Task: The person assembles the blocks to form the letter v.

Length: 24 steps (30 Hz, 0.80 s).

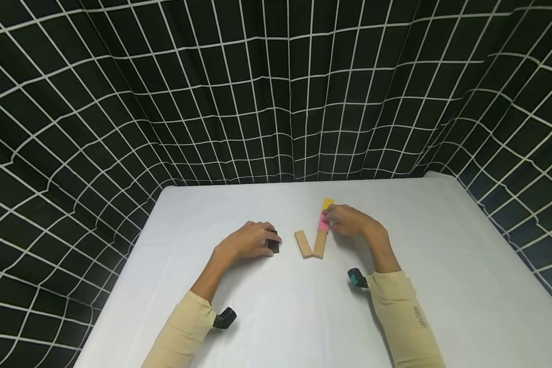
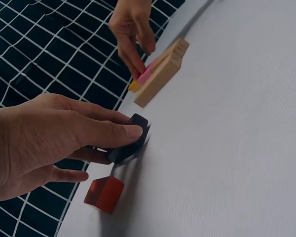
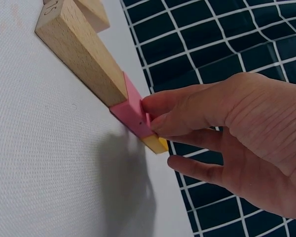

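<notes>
My left hand (image 1: pixel 250 240) pinches a black block (image 2: pixel 129 144) between thumb and fingers, at the left of the wooden pieces. Close by its lower fingers, a red block (image 2: pixel 104 193) sits on the white surface in the left wrist view. Two plain wooden blocks (image 1: pixel 303 244) form a V. A pink block (image 3: pixel 134 109) continues the V's right arm, followed by a yellow block (image 3: pixel 156 144) at the far end. With thumb and index finger, my right hand (image 1: pixel 349 221) pinches the pink block; its other fingers hang loosely near the yellow one.
A white cloth-covered table (image 1: pixel 276 317) lies under everything. Dark curtains (image 1: pixel 294 92) with a white grid stand behind its far edge and along both sides. A small black wrist camera (image 1: pixel 224 318) juts from the left sleeve, and another wrist camera (image 1: pixel 358 277) from the right one.
</notes>
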Tool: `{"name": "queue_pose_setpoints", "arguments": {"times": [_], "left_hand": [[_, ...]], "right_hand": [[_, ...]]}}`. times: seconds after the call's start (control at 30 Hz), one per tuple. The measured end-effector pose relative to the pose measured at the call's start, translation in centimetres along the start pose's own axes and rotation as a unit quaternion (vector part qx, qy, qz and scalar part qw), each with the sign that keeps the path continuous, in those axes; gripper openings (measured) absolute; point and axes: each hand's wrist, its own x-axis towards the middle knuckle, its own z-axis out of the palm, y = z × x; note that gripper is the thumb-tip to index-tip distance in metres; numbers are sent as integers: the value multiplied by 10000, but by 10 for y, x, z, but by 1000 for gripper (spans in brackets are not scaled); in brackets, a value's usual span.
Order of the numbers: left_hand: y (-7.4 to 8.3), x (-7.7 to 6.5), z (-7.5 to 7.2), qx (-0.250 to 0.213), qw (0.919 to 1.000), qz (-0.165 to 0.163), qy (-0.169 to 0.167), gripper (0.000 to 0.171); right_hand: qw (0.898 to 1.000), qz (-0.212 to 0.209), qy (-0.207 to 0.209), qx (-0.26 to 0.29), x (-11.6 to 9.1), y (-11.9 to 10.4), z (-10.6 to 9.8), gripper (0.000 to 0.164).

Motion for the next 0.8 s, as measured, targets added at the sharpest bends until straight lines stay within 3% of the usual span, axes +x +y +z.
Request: {"name": "queue_pose_setpoints", "arguments": {"times": [0.37, 0.5, 0.6, 0.8], "left_hand": [[5, -2, -8, -272, 9989, -153, 337, 39], [9, -3, -14, -416, 9981, -296, 352, 40], [11, -1, -19, -389, 9980, -277, 423, 41], [12, 10, -27, -197, 9977, -274, 586, 41]], "right_hand": [[10000, 37, 23, -67, 0, -5, 2, 34], [9997, 240, -57, -38, 1, -8, 6, 33], [9989, 435, -131, -66, 1, -9, 7, 32], [9991, 406, -93, -106, -1, -7, 3, 32]]}}
